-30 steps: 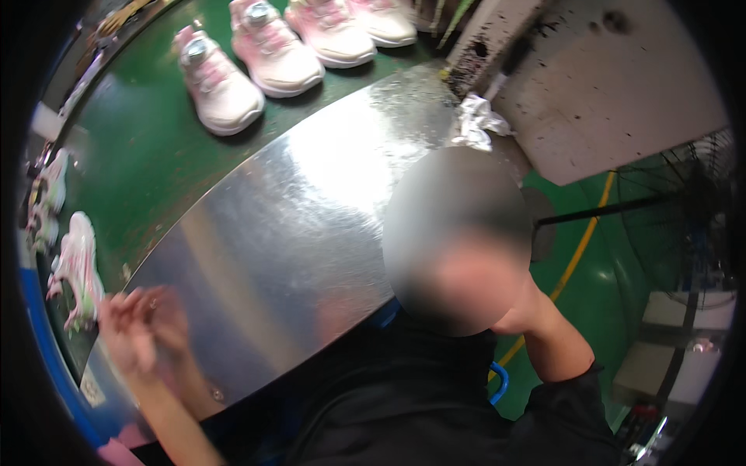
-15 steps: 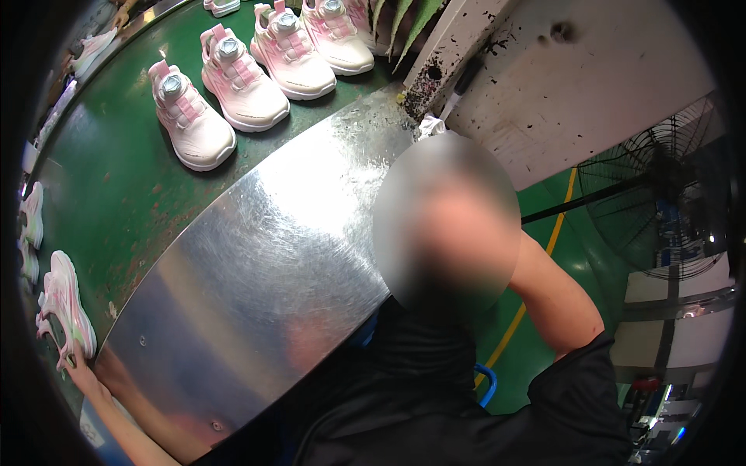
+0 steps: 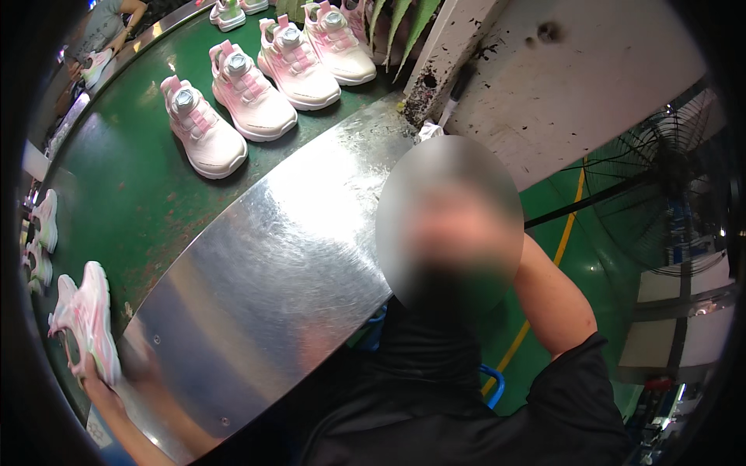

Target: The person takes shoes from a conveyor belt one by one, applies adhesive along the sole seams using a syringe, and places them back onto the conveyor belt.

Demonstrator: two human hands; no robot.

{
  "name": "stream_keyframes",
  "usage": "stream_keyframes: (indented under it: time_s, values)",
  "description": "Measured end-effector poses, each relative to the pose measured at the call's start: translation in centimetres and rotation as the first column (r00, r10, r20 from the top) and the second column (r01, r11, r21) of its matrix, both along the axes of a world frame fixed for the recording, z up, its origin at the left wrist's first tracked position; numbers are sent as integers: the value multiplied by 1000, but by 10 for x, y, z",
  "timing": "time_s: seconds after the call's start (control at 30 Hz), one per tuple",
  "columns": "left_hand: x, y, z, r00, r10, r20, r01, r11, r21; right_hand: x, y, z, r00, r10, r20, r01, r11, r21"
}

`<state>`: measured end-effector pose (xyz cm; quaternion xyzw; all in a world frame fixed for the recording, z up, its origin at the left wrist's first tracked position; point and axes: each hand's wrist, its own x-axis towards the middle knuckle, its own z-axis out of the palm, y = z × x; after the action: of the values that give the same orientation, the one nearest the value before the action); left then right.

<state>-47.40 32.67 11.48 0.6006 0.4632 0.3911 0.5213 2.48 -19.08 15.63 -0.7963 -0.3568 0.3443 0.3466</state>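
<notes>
Green tabletop point(image 3: 140, 171) fills upper left; curved metal plate point(image 3: 256, 287) crosses mid-frame. Row of pink-and-white shoes point(image 3: 252, 95), top of frame. Single pink-and-white shoe point(image 3: 95, 311), lower left, its lower end grasped by my left hand point(image 3: 101, 390). My right hand point(image 3: 458, 227), centre, blurred: I can't tell its state.

head: head-worn, left of pair | wide fisheye, looking down | near, above metal worktop point(image 3: 264, 272)
</notes>
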Motion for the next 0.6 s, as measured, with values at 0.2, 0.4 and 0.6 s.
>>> stream_keyframes:
  time_s: [0.2, 0.4, 0.6]
  values:
    - [57, -187, 33, 929, -123, -348, 250, 903, 349, -12, -24, -8, 977, 5, -213, 65, 946, 318]
    - [63, -210, 35, 933, -333, 135, 324, 942, 84, -30, -26, -15, 755, -131, -643, 321, 928, 188]
    - [111, -103, 20, 941, -337, -5, 333, 933, -139, -62, -25, 14, 769, 148, -622, 141, 909, 391]
